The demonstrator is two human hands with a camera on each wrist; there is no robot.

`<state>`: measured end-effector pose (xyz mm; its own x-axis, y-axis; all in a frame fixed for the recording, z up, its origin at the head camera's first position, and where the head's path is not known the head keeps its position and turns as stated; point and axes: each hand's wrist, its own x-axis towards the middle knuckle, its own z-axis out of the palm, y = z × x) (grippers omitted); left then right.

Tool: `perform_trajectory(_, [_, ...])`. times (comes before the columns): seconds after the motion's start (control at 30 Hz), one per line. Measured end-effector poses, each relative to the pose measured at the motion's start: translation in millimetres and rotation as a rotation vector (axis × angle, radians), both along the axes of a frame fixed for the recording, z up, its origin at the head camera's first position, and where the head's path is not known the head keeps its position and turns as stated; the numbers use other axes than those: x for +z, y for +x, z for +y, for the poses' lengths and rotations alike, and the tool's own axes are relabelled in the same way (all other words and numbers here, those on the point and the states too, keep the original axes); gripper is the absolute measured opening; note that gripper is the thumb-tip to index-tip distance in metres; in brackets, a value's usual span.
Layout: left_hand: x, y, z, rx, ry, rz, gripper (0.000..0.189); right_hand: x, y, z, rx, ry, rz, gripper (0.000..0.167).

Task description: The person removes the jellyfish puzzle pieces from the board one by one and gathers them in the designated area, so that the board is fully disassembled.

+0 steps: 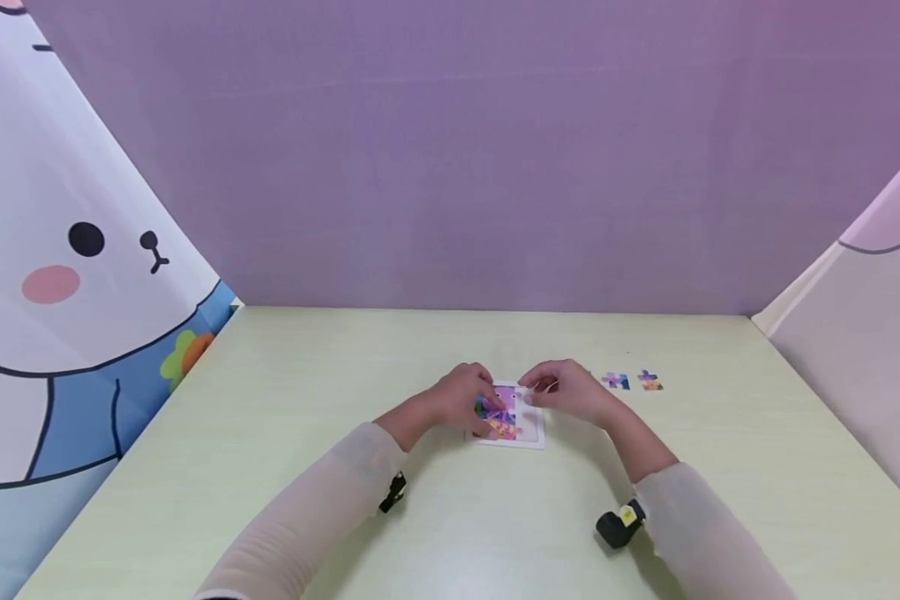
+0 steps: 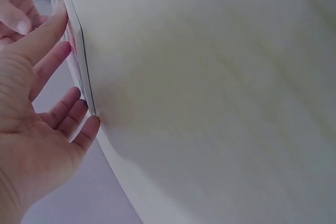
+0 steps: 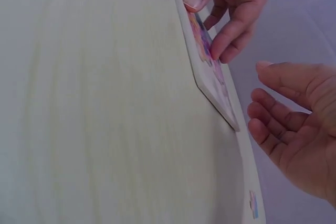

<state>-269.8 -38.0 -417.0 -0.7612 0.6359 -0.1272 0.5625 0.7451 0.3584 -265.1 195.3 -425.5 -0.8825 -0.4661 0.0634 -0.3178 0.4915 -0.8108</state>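
Puzzle board (image 1: 531, 423), one, under spread left hand (image 1: 462, 398), with at least two loose pieces (image 1: 650, 382) and right hand (image 1: 573, 392), hold unclear

This looks like a screened-off booth set up for recording; whether it stands in a home, an office or elsewhere cannot be told. A plain purple sheet (image 1: 450, 167) rises behind the pale table (image 1: 480, 525), across the upper middle. A cartoon-animal sheet (image 1: 82, 158) slants down the left side, and a pale pink-and-white sheet (image 1: 870, 333) closes the right. A small black camera (image 1: 617, 528) sits at a sleeve (image 1: 705, 533), lower right of centre.
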Motion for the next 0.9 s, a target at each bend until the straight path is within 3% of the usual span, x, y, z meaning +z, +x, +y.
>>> perform_trajectory(0.3, [3.3, -1.5, -0.4, -0.014, 0.002, -0.014, 0.035, -6.7, -6.0, -13, -0.036, 0.136, 0.036, 0.016])
perform_trajectory(0.53, [2.5, -7.0, -0.3, -0.003, 0.045, -0.024, 0.025, -6.9, -8.1, -19, -0.072, 0.205, 0.013, 0.014])
perform_trajectory(0.73, [0.2, -9.8, -3.9, 0.013, 0.078, -0.055, 0.029, -7.7, -7.7, -22, -0.082, 0.243, 0.028, 0.017])
perform_trajectory(0.9, [-2.9, -10.1, -7.9, -0.012, 0.073, -0.048, 0.035, -8.3, -7.5, -23, -0.095, 0.255, 0.019, 0.017])
